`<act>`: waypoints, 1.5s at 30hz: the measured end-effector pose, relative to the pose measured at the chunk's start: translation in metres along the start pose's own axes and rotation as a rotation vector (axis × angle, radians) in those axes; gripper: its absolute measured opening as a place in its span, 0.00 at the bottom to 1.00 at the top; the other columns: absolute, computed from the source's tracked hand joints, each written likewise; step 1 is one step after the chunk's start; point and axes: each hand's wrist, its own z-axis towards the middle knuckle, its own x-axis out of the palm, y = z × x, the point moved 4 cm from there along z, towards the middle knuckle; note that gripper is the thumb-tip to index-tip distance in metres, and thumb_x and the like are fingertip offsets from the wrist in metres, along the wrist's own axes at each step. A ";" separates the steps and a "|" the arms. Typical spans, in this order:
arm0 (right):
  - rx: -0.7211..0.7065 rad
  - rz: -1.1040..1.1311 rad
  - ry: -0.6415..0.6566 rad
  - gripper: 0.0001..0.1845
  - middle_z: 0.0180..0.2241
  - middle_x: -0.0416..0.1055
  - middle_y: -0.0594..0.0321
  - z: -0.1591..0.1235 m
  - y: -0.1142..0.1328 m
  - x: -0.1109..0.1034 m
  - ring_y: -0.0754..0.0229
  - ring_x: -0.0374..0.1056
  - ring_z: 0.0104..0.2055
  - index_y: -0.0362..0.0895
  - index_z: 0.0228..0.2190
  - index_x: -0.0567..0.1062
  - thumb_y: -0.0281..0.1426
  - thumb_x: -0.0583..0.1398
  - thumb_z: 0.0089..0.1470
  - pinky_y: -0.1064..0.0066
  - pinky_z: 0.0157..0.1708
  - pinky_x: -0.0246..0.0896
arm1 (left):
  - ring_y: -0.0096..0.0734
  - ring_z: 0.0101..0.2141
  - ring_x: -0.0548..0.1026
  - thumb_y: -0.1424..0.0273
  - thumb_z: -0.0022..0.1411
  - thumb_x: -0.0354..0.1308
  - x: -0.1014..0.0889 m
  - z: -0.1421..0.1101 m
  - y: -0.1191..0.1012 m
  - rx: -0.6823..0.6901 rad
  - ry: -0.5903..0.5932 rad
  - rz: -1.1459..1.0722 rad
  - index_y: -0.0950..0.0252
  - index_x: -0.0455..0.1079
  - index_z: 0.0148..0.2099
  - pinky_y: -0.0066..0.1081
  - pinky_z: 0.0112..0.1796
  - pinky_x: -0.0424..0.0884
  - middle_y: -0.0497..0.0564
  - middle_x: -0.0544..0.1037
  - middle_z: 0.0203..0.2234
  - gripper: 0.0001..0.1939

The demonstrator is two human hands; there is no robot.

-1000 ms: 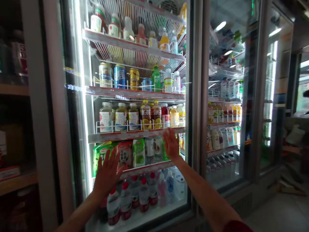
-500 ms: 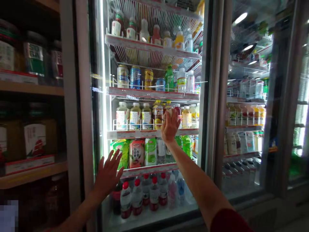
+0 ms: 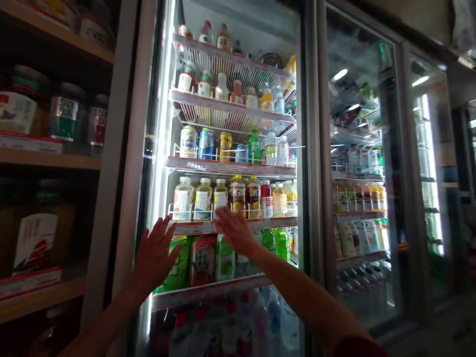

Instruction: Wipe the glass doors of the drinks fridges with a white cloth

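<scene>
A lit drinks fridge (image 3: pixel 308 148) stands before me behind a glass door. My left hand (image 3: pixel 153 255) is open, fingers spread, flat toward the glass near the green carton (image 3: pixel 177 265) on the lower shelf. My right hand (image 3: pixel 234 229) is open too, fingers stretched, in front of the shelf rail (image 3: pixel 271 223) under the row of tea bottles (image 3: pixel 203 198). Neither hand holds anything. Cans (image 3: pixel 206 144) stand one shelf higher.
A wooden shelf (image 3: pixel 48 158) with jars stands at the left. More glass-door fridges (image 3: pixel 359 188) run off to the right. Water bottles (image 3: pixel 230 322) with red caps fill the bottom of the fridge, blurred.
My right hand has dropped from the bottle row and moved left to the shelf rail. My left hand has risen slightly. The view has tilted upward.
</scene>
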 end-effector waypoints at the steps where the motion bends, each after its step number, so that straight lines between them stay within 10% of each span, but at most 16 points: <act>1: -0.089 0.002 0.050 0.26 0.62 0.51 0.64 -0.005 -0.005 -0.001 0.59 0.38 0.66 0.52 0.56 0.58 0.29 0.51 0.56 0.53 0.62 0.34 | 0.44 0.62 0.47 0.63 0.64 0.41 0.000 0.009 0.002 0.001 -0.005 0.006 0.63 0.41 0.65 0.49 0.58 0.46 0.57 0.51 0.62 0.29; 3: 0.119 -0.046 0.010 0.25 0.62 0.51 0.62 -0.007 -0.041 -0.010 0.57 0.41 0.65 0.52 0.56 0.60 0.29 0.50 0.56 0.49 0.61 0.35 | 0.44 0.62 0.48 0.63 0.64 0.41 -0.002 0.026 0.007 -0.007 -0.018 0.024 0.64 0.45 0.64 0.49 0.58 0.46 0.58 0.52 0.62 0.28; 7: 1.005 -0.161 -0.332 0.26 0.61 0.49 0.46 0.002 -0.121 -0.038 0.46 0.42 0.64 0.42 0.56 0.60 0.26 0.44 0.56 0.40 0.53 0.46 | 0.45 0.61 0.49 0.62 0.64 0.39 -0.001 0.057 0.014 -0.016 -0.037 0.055 0.67 0.49 0.63 0.49 0.58 0.46 0.60 0.53 0.61 0.27; 9: 0.876 -0.140 -0.299 0.26 0.62 0.49 0.47 0.018 -0.119 -0.037 0.47 0.41 0.65 0.42 0.56 0.60 0.27 0.44 0.56 0.43 0.54 0.47 | 0.44 0.62 0.49 0.62 0.64 0.39 0.000 0.073 0.014 -0.016 -0.045 0.066 0.68 0.50 0.63 0.49 0.58 0.45 0.60 0.53 0.61 0.27; 13: 0.185 -0.076 -0.030 0.25 0.62 0.51 0.62 0.028 -0.094 -0.028 0.56 0.41 0.65 0.51 0.55 0.61 0.28 0.48 0.56 0.51 0.60 0.40 | 0.43 0.62 0.47 0.60 0.64 0.36 0.000 0.097 0.013 -0.054 -0.058 0.086 0.67 0.51 0.62 0.50 0.58 0.44 0.59 0.52 0.62 0.28; 19: 0.920 -0.102 -0.428 0.25 0.60 0.52 0.49 0.040 -0.149 -0.048 0.47 0.44 0.64 0.43 0.55 0.61 0.27 0.44 0.56 0.42 0.53 0.49 | 0.44 0.63 0.41 0.60 0.65 0.33 0.001 0.103 0.009 -0.110 -0.066 0.102 0.70 0.45 0.64 0.52 0.58 0.41 0.60 0.47 0.63 0.30; 25: -0.145 0.000 0.070 0.26 0.62 0.50 0.67 0.081 -0.067 -0.020 0.61 0.38 0.66 0.53 0.55 0.60 0.27 0.51 0.55 0.56 0.63 0.34 | 0.42 0.63 0.41 0.58 0.65 0.33 0.005 0.098 0.013 -0.090 -0.043 0.112 0.68 0.43 0.65 0.50 0.59 0.40 0.58 0.46 0.63 0.31; 31: 0.767 -0.092 -0.260 0.26 0.63 0.47 0.53 0.100 -0.135 -0.048 0.49 0.39 0.65 0.44 0.57 0.56 0.26 0.44 0.57 0.42 0.57 0.41 | 0.41 0.63 0.39 0.59 0.65 0.35 0.009 0.098 0.016 -0.080 -0.034 0.121 0.65 0.36 0.66 0.50 0.59 0.40 0.57 0.43 0.64 0.30; 37: -0.186 0.023 0.024 0.26 0.62 0.49 0.69 0.130 -0.027 -0.008 0.59 0.38 0.66 0.53 0.56 0.58 0.28 0.52 0.55 0.55 0.62 0.39 | 0.41 0.63 0.45 0.61 0.65 0.38 -0.001 0.090 0.033 -0.013 -0.009 0.082 0.65 0.40 0.65 0.48 0.59 0.45 0.57 0.49 0.63 0.30; 42: 0.383 0.053 -0.222 0.25 0.63 0.47 0.57 0.176 -0.050 -0.016 0.48 0.38 0.65 0.45 0.56 0.59 0.27 0.48 0.57 0.43 0.60 0.38 | 0.43 0.62 0.47 0.61 0.64 0.39 -0.020 0.078 0.057 -0.086 -0.065 0.118 0.69 0.45 0.64 0.48 0.58 0.47 0.61 0.50 0.62 0.30; 45: 0.206 0.076 -0.134 0.26 0.63 0.45 0.55 0.188 -0.002 0.000 0.47 0.37 0.65 0.42 0.57 0.58 0.26 0.49 0.56 0.43 0.60 0.39 | 0.43 0.62 0.47 0.61 0.64 0.38 -0.024 0.069 0.062 -0.111 -0.054 0.117 0.70 0.45 0.64 0.49 0.58 0.48 0.62 0.50 0.62 0.30</act>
